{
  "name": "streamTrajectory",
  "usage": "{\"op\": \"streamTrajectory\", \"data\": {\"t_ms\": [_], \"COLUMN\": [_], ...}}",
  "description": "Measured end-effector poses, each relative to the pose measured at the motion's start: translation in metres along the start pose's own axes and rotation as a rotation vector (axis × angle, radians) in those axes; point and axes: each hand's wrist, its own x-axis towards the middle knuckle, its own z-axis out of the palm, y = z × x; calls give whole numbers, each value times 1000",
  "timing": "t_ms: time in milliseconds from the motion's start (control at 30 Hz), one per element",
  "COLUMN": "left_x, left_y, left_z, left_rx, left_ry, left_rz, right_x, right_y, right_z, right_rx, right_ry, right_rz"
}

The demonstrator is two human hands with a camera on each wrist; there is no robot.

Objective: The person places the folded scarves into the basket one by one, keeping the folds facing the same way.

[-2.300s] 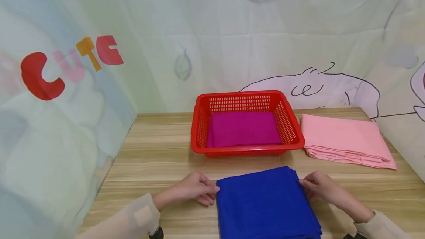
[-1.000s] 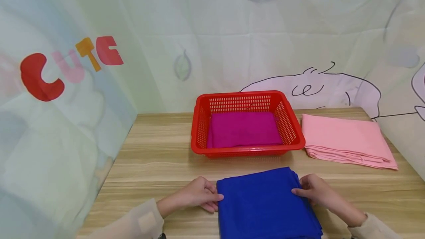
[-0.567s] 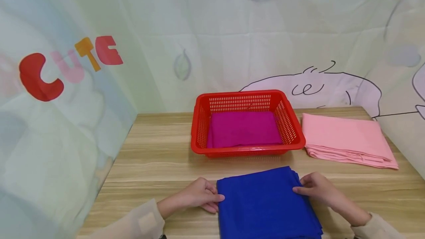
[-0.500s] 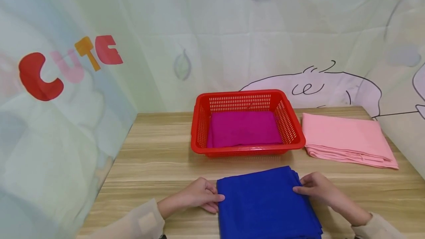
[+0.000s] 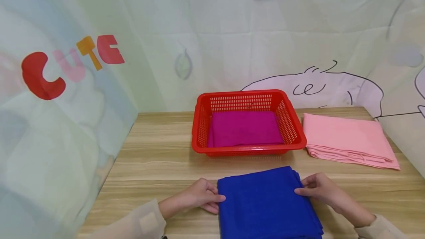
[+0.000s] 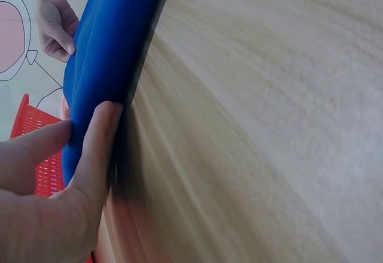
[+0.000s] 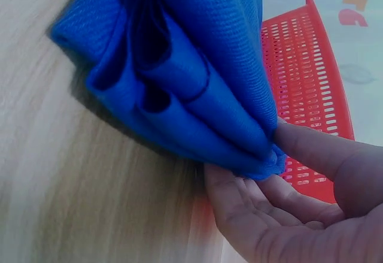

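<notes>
A folded blue cloth [image 5: 265, 205] lies on the table in front of the red basket, its lower part cut off by the head view. At its left edge my left hand [image 5: 201, 196] pinches it, thumb on top and fingers along the side. My right hand [image 5: 323, 191] grips the far right corner. In the right wrist view the thumb presses the top of the blue cloth [image 7: 203, 65], with fingers under its stacked layers. The left wrist view shows the thumb and forefinger of the left hand [image 6: 66, 191] at the edge of the fold.
Behind the blue cloth stands a red plastic basket [image 5: 249, 149] with a folded magenta cloth [image 5: 245, 128] inside. To its right, a folded pink cloth [image 5: 345, 135] lies on the wooden table [image 5: 149, 150]. A printed curtain [image 5: 219, 58] hangs along the back and sides.
Since the earliest frame, both thumbs have moved inward onto the top of the blue cloth, and the left hand has come slightly nearer. Over the last second the hands stay almost still.
</notes>
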Motion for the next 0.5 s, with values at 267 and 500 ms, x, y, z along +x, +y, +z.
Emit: {"op": "streamTrajectory", "data": {"t_ms": [267, 500], "left_x": [0, 2], "left_y": [-1, -2], "left_z": [2, 4], "left_rx": [-18, 0], "left_ry": [-3, -6], "left_rz": [-15, -18], "right_x": [0, 1], "right_y": [3, 6], "right_z": [1, 1], "right_rx": [19, 63], "right_ry": [5, -20], "right_rz": [18, 29]}}
